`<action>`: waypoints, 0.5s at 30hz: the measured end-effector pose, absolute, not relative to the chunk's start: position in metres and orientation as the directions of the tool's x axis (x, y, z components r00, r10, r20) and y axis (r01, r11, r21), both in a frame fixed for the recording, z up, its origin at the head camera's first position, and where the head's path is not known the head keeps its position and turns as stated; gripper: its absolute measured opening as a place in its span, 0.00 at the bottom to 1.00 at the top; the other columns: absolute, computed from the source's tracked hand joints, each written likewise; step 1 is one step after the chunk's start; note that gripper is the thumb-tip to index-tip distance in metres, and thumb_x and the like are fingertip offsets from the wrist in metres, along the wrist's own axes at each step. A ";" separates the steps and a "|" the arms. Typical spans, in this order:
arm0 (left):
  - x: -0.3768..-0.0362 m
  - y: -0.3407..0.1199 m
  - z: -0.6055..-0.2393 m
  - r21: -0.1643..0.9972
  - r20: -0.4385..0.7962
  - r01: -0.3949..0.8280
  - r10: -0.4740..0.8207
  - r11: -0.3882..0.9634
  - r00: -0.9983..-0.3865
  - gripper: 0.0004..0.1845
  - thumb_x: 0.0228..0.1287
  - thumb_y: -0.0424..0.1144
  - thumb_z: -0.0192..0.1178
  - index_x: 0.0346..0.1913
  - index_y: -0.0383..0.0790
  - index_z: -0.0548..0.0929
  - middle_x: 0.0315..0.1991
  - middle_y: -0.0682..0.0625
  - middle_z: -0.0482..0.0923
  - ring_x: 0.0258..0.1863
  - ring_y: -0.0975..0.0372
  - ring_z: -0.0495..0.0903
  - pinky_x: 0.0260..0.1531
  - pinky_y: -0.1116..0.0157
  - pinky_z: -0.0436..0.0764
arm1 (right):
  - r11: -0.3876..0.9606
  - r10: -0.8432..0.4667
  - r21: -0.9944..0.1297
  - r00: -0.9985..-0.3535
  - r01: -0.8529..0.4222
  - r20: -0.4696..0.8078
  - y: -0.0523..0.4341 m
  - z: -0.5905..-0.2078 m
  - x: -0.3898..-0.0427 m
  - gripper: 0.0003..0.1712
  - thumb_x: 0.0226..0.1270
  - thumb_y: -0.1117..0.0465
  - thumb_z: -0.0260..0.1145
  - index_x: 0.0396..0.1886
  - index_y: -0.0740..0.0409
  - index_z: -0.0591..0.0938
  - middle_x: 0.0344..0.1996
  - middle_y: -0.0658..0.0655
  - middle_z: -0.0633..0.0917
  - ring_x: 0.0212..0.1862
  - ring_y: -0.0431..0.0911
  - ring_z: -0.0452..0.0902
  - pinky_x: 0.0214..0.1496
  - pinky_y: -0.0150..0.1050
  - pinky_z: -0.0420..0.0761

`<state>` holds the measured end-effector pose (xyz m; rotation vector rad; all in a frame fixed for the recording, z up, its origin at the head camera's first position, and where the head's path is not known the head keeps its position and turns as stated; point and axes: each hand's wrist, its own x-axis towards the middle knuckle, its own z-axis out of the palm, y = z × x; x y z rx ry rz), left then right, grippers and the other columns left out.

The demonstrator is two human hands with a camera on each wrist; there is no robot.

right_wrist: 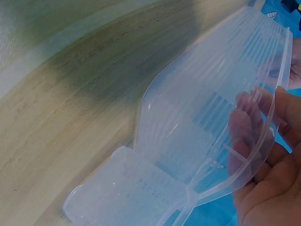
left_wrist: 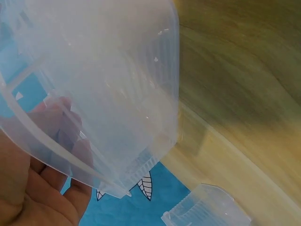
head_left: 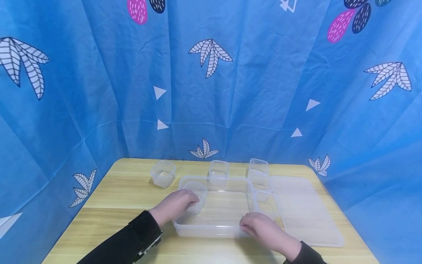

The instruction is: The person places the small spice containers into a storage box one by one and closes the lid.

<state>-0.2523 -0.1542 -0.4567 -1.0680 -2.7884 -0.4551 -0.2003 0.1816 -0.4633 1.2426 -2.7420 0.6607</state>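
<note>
A large clear plastic box point(head_left: 211, 230) stands open-topped on the table. Inside its left end is a small clear container point(head_left: 199, 189), tilted, and my left hand point(head_left: 174, 206) reaches over the left wall and pinches it. Translucent plastic covers part of the fingers of my left hand point(left_wrist: 47, 179) in the left wrist view. My right hand point(head_left: 263, 231) grips the box's rim at the front right corner. In the right wrist view, the fingertips of that hand point(right_wrist: 268, 188) show through the box's wall, curled over the rim.
A flat translucent lid point(head_left: 308, 212) lies right of the box. Behind it stand small clear containers, one at the left point(head_left: 163, 175) and one at the middle point(head_left: 219, 168). Several more, such as a square container point(head_left: 258, 165), line its right side. A blue patterned curtain point(head_left: 204, 110) encloses the wooden table point(head_left: 125, 190).
</note>
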 end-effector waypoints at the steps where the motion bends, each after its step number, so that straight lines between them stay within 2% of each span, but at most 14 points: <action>1: -0.253 -0.154 -0.457 0.234 0.216 0.668 0.632 0.707 -0.744 0.09 0.66 0.30 0.65 0.46 0.41 0.89 0.43 0.52 0.87 0.46 0.59 0.84 0.49 0.60 0.83 | 0.583 -0.705 -0.358 -0.673 -0.730 0.225 0.182 -0.464 -0.201 0.04 0.69 0.63 0.67 0.32 0.51 0.84 0.29 0.36 0.79 0.34 0.31 0.74 0.39 0.34 0.81; 8: -0.257 -0.151 -0.457 0.229 0.209 0.667 0.634 0.709 -0.745 0.09 0.67 0.31 0.64 0.47 0.40 0.88 0.43 0.51 0.87 0.46 0.58 0.84 0.49 0.59 0.83 | 0.580 -0.707 -0.365 -0.673 -0.728 0.220 0.182 -0.464 -0.202 0.05 0.69 0.63 0.67 0.32 0.51 0.84 0.28 0.36 0.78 0.33 0.30 0.73 0.38 0.33 0.80; 15: -0.260 -0.148 -0.457 0.252 0.184 0.636 0.609 0.729 -0.771 0.09 0.67 0.31 0.64 0.48 0.39 0.88 0.44 0.49 0.87 0.47 0.57 0.84 0.50 0.58 0.83 | 0.584 -0.705 -0.362 -0.675 -0.727 0.217 0.182 -0.465 -0.202 0.05 0.69 0.62 0.66 0.32 0.50 0.84 0.29 0.36 0.78 0.34 0.31 0.73 0.38 0.33 0.80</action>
